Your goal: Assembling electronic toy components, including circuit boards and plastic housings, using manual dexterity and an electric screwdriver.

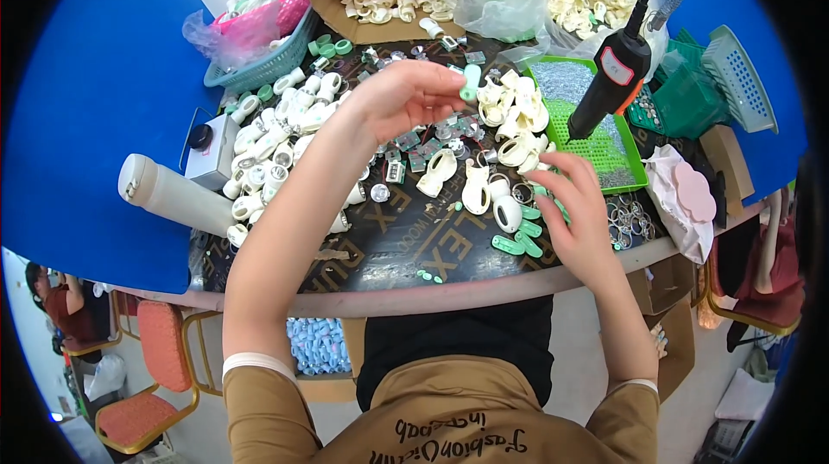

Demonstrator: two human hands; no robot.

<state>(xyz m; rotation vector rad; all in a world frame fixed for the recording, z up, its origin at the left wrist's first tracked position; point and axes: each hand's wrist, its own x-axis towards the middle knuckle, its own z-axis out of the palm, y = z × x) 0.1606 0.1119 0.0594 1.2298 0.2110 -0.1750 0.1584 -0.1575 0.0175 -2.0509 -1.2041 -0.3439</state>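
Note:
My left hand (414, 100) pinches a small light-green plastic piece (470, 82) between thumb and fingertips, raised above the table beside a heap of cream plastic half-shells (512, 106). Lower and to the right, my right hand (572, 209) has its fingers apart and slightly curled. It hovers by several more green pieces (521, 244) and a white oval housing (508, 214). Cream half-shells (439, 172) lie between the hands. Small circuit boards (423, 153) are scattered behind them, partly hidden by my left hand. Part of the green pieces is hidden under my right hand.
An electric screwdriver (611, 75) hangs over a green tray (635, 166) of small screws. Metal rings (630, 220) lie at the right. White assembled housings (276, 140) are piled left, beside a white bottle (177, 192). A cardboard box (389, 31) of cream parts stands behind.

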